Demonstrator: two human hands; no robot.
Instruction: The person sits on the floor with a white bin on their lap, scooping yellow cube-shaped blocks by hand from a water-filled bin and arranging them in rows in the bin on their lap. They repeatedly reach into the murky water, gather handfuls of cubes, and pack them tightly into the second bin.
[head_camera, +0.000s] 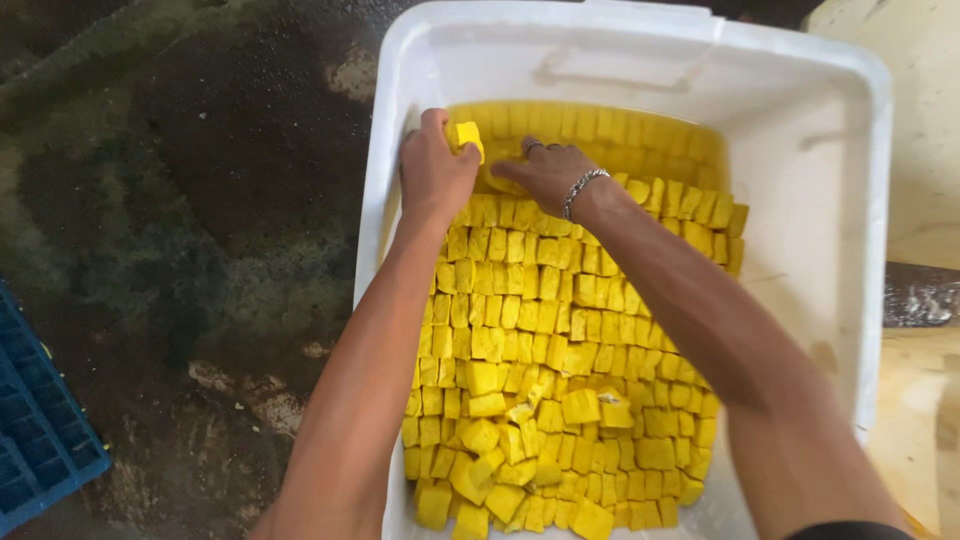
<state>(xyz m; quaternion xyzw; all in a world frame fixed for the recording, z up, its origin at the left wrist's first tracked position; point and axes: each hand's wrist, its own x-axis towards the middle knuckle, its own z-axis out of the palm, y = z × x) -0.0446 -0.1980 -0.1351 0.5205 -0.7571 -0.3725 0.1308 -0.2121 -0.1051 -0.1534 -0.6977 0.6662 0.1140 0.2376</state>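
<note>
While both arms reach into the white tub, the left hand pinches one yellow cube. Its partner, the right hand, lies half-open, fingers spread flat on the packed yellow cubes.

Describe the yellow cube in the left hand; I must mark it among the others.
Find the big white tub packed with yellow cubes. At its far left end, the left hand pinches one cube. It alone is lifted above the rows.
</note>
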